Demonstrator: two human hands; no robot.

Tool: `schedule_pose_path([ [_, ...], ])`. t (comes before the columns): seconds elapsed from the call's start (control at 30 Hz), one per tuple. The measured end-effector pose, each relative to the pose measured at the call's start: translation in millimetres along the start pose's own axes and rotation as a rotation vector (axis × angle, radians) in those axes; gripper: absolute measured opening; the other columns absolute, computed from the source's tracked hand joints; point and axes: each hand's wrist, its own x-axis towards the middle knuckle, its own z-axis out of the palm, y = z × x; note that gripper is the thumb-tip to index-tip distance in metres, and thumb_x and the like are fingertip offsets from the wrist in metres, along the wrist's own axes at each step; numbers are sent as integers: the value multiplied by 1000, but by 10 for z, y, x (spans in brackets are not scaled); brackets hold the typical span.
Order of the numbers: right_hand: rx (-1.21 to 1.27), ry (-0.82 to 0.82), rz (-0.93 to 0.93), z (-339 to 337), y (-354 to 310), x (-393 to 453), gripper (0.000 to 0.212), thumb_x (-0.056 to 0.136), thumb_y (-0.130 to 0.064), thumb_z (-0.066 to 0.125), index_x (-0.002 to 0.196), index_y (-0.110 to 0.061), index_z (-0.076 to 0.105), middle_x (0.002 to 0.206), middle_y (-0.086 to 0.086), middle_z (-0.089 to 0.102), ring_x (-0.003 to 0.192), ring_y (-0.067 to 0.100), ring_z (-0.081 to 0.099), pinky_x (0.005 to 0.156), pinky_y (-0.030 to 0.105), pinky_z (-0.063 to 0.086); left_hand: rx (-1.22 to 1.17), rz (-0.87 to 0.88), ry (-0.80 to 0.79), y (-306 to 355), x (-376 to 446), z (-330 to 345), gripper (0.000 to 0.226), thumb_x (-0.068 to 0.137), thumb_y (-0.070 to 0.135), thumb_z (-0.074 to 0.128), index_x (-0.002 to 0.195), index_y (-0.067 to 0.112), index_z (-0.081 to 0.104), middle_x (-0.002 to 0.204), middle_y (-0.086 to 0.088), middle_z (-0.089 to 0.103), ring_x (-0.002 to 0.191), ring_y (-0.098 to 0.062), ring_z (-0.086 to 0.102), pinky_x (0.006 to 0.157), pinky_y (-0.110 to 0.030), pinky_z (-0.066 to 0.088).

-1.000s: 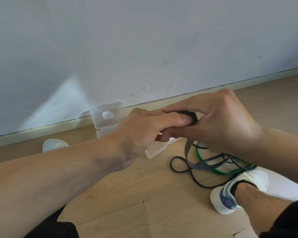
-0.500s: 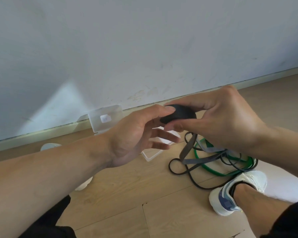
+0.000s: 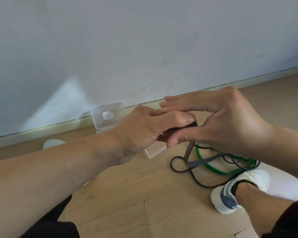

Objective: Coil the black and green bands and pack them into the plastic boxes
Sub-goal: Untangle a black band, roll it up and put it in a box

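Observation:
My left hand (image 3: 144,129) grips a rolled coil of black band (image 3: 193,124) in front of me, thumb on top. My right hand (image 3: 227,121) lies against it from the right, its fingers stretched straight over my left hand and its thumb touching the coil's near side. The band's loose grey-black tail (image 3: 187,152) hangs from the coil to the floor. There it joins a tangle of a green band (image 3: 206,164) and thin black loops (image 3: 175,166). An open clear plastic box (image 3: 154,154) lies behind my hands, its lid (image 3: 108,115) standing up by the wall; my left hand hides most of it.
I sit on a wooden floor close to a white wall with a baseboard (image 3: 41,131). My white-and-blue shoe (image 3: 230,194) rests just beside the band tangle. My other shoe (image 3: 51,143) shows behind my left forearm. A white object (image 3: 286,184) lies at the right edge.
My left hand has closed round the black coil, which my right hand held before. The right hand's fingers have straightened out over the left hand.

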Motion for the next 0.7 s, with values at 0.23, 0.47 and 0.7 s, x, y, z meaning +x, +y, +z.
schedule_pose_path([
  [0.23,128,-11,40,-12,-95,16,26,70,-38,85,95,-31,81,88,3,80,85,26,76,71,44,57,-96,-12,-78,-17,36,-41,64,72,51,69,107,-2,75,112,-19,75,95,-23,70,92,-35,54],
  [0.47,-340,22,-123,-37,64,17,25,84,-40,67,86,-18,80,71,11,75,72,39,73,57,45,58,57,-98,89,6,-38,84,46,59,59,89,96,32,83,100,8,80,96,-9,73,98,-40,58],
  [0.7,-293,172,-171,100,37,-30,24,79,-38,80,89,-16,82,79,8,79,89,21,77,68,36,61,-31,-39,47,-3,-91,91,30,65,48,83,85,25,84,97,0,81,103,-13,74,102,-36,51],
])
